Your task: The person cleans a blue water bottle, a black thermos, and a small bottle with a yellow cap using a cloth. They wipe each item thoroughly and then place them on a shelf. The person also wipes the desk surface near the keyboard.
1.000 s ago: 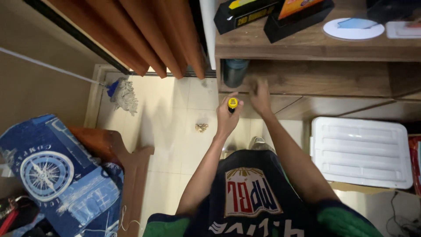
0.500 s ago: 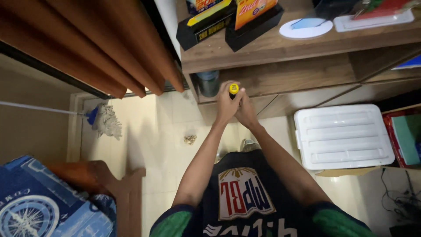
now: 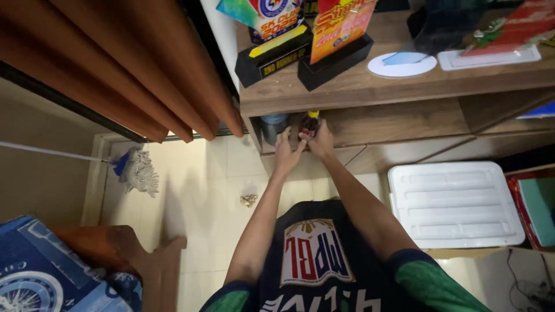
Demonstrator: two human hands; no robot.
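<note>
Both hands at shelf: right hand grasping dark yellow-capped bottle; left hand released beside it. Bottle not yet let go.

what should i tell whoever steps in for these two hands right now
Right hand: closed around a small dark bottle with a yellow cap, held at the mouth of the shelf under the wooden desk top.
Left hand: open, fingers spread beside the bottle, not gripping it.
A grey-blue container stands in the same shelf, to the left.
Done: bottle is at the shelf. Left: it is not yet released.
</note>
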